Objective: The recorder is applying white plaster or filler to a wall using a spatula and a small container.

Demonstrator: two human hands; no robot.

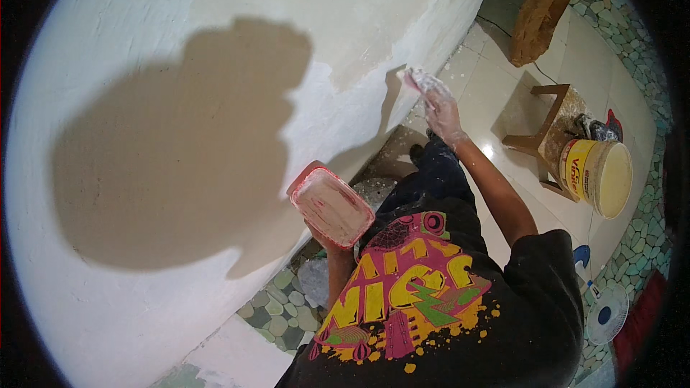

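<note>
**Putty blade at the wall's lower edge, tray held close**

My right hand (pixel 443 113) is stretched out and clenched around a small putty-smeared blade (pixel 415 79), whose tip touches the white wall (pixel 144 100) low down, near where the wall meets the tiled floor (pixel 503 65). The wall there shows a border between a smoother coated patch and rougher white above it. My left hand (pixel 321 236) grips from beneath a red-rimmed rectangular tray (pixel 330 206) smeared with pale putty; it tilts toward the wall and sits just beside its surface, close to my chest. My shadow falls broad across the wall to the left.

To my right the floor is open between my arm and a small wooden stool (pixel 540 133), which stands well apart from the wall. A yellow bucket (pixel 596 172) leans on its side against the stool. A wooden plank (pixel 544 3) stands farther along, and a small white fan (pixel 606 314) lies near the pebble strip at the floor's outer edge.
</note>
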